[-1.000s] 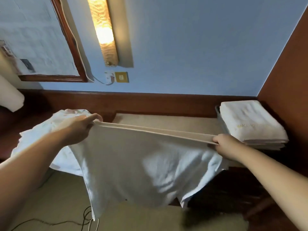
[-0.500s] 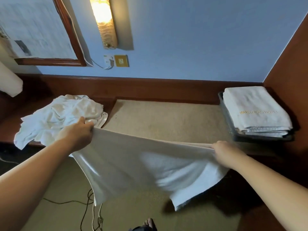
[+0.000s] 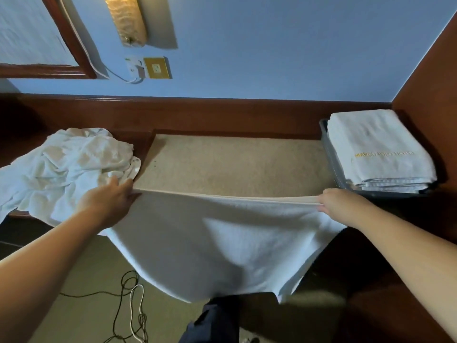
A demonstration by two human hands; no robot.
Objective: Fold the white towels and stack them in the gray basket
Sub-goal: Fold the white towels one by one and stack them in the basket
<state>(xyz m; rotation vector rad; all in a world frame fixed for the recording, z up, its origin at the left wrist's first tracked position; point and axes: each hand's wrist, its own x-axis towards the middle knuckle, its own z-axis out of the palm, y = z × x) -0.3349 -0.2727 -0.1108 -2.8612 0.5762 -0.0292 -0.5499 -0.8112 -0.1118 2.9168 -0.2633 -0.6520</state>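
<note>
A white towel (image 3: 222, 243), doubled over, is stretched between both hands at the front edge of the beige counter top (image 3: 235, 164); its lower part hangs down over the edge. My left hand (image 3: 111, 196) pinches its left corners and my right hand (image 3: 341, 204) pinches its right corners. A heap of crumpled white towels (image 3: 69, 164) lies on the counter to the left, right beside my left hand. The gray basket (image 3: 331, 164) stands at the far right and holds a stack of folded white towels (image 3: 378, 149) with yellow lettering on top.
A dark wooden ledge (image 3: 222, 115) runs behind the counter under a blue wall. A wooden panel (image 3: 430, 70) closes the right side next to the basket. Cables (image 3: 133, 305) lie on the floor below. A wall socket (image 3: 155, 68) and lamp (image 3: 127, 21) are above.
The stretched towel has come down from chest height toward the counter's front edge, and both hands have lowered with it. The view has tilted downward.
</note>
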